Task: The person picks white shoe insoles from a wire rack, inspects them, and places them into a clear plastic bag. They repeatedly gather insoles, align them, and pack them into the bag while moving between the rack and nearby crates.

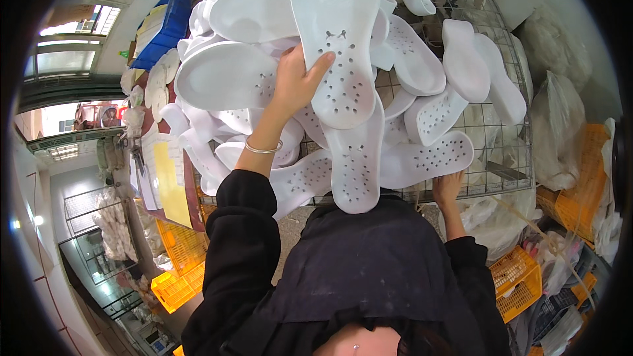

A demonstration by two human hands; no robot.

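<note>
My left hand [295,82] is closed round the side of a large white perforated insole [337,39], its thumb lying on the upper face beside the holes. That insole is raised over the pile with its broad end away from me. Below it, another white insole [357,171] points toward my lap. At the table's near edge, my right hand [448,188] grips the edge of a white insole [432,157] lying sideways; its fingertips are partly hidden. Several more white insoles [227,76] are heaped behind and to the left, some with their holes showing.
The pile rests on a wire-mesh table [484,178]. Two insoles [467,59] lie toward its right side. A blue bin [161,29] stands at the far left, near papers [170,178] on a board. Yellow crates [517,283] and plastic bags [557,125] line the right.
</note>
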